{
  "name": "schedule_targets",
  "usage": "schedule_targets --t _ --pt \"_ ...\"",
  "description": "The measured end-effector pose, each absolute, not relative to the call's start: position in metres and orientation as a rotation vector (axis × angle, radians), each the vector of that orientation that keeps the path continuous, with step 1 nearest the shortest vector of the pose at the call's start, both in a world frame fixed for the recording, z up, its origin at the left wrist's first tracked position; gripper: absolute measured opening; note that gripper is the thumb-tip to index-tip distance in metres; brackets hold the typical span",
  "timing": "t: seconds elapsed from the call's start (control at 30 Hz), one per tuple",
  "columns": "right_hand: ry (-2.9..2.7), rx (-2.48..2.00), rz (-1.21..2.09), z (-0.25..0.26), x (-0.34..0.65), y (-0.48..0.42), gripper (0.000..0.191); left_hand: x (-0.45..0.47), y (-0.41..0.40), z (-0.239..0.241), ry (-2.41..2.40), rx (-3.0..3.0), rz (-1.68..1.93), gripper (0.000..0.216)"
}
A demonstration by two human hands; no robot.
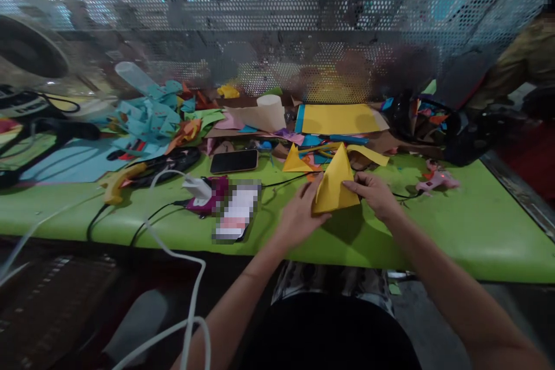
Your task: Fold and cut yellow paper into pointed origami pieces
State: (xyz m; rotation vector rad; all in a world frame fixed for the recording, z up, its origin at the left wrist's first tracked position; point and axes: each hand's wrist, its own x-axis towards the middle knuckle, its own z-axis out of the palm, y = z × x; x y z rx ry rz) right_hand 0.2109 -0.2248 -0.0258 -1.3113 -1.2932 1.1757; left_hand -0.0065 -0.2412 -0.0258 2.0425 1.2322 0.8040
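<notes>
A folded piece of yellow paper (337,185), pointed at the top, is held upright just above the green table (433,237). My left hand (302,208) grips its left side, fingers behind it and the thumb along the lower edge. On the right edge, my right hand (373,192) pinches the paper between thumb and fingers. Behind it lies a smaller folded yellow paper piece (295,159), with a loose yellow strip (368,154) to the right.
A black phone (234,161), a second phone with a blurred screen (237,211) and a purple power strip (212,196) lie left. A yellow glue gun (121,182) and a pink one (437,178) flank the workspace. Crumpled blue paper (150,113) and yellow sheets (338,119) line the back.
</notes>
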Motion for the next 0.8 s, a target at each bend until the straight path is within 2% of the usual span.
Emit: schedule_targets --t 0.17,0.27,0.33,0.43,0.53,0.67,0.8 --pt "-1.322 -1.314 1.115 -0.023 0.212 -0.237 0.053 -0.005 -0.248 -0.032 1.100 1.925 0.897 0.052" --pt "-1.387 -1.319 1.023 -0.027 0.215 -0.245 0.043 -0.002 -0.252 -0.036 1.133 1.576 1.011 0.037" --pt "-1.490 -1.335 0.842 -0.028 0.217 -0.252 0.032 0.001 -0.255 -0.039 1.183 1.346 1.067 0.039" --pt "-1.745 -1.375 0.304 -0.024 0.219 -0.266 0.056 0.004 -0.259 -0.040 1.227 1.246 1.158 0.034" --pt "-2.082 -1.323 -0.143 -0.016 0.214 -0.283 0.067 0.007 -0.261 -0.039 1.245 1.249 1.209 0.029" --pt "-2.369 -1.236 -0.242 -0.016 0.204 -0.299 0.073 0.013 -0.267 -0.037 1.202 1.188 1.273 0.032" --pt "-2.319 -1.248 -0.309 -0.024 0.206 -0.302 0.069 0.013 -0.278 -0.035 1.124 1.208 1.248 0.037"
